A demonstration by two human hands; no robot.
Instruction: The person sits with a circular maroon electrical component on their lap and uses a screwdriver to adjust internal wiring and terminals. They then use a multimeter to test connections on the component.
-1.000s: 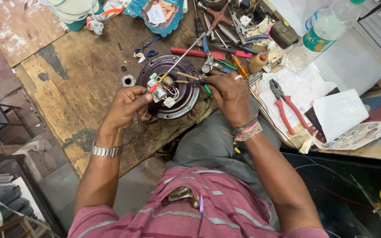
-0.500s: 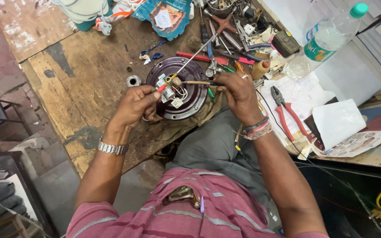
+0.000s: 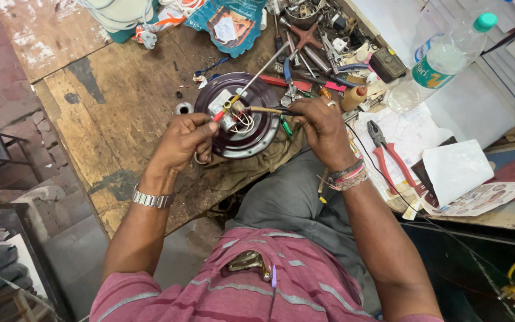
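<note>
between left hand [image 3: 183,140] and right hand [image 3: 323,122], round motor housing [image 3: 263,134]
</note>
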